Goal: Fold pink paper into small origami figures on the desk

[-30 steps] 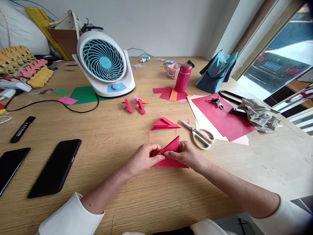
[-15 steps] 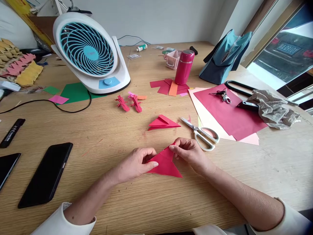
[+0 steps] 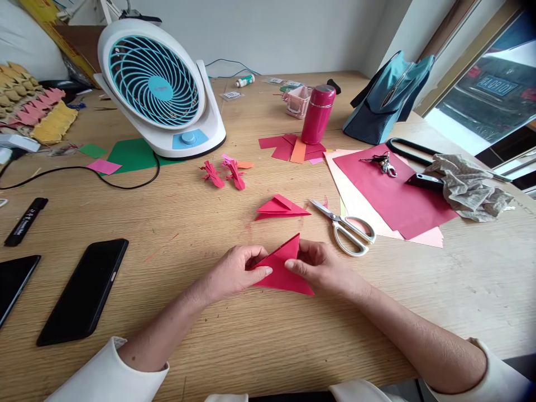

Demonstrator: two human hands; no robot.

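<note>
Between my hands is a folded piece of red paper (image 3: pixel 281 273), its peak pointing up and away from me. My left hand (image 3: pixel 238 271) pinches its left side, thumb on top and fingers underneath. On the right edge, my right hand (image 3: pixel 320 268) grips it with the thumb on the front face; the other fingers are hidden behind. Just beyond lies another folded red paper triangle (image 3: pixel 281 207). White-handled scissors (image 3: pixel 345 228) rest open to the right of it. Two small folded red paper figures (image 3: pixel 213 174) lie farther back, left of centre.
A white and blue fan (image 3: pixel 161 89) stands at the back left. Right of it are a pink flask (image 3: pixel 318 114), a teal bag (image 3: pixel 387 100) and large red paper sheets (image 3: pixel 389 190) under keys (image 3: pixel 384 163). A black phone (image 3: pixel 84 290) and a marker (image 3: pixel 25 222) lie left.
My right hand has slid down from the paper's top tip to its right edge, so the tip now stands free. My left hand keeps its hold. The view has shifted slightly.
</note>
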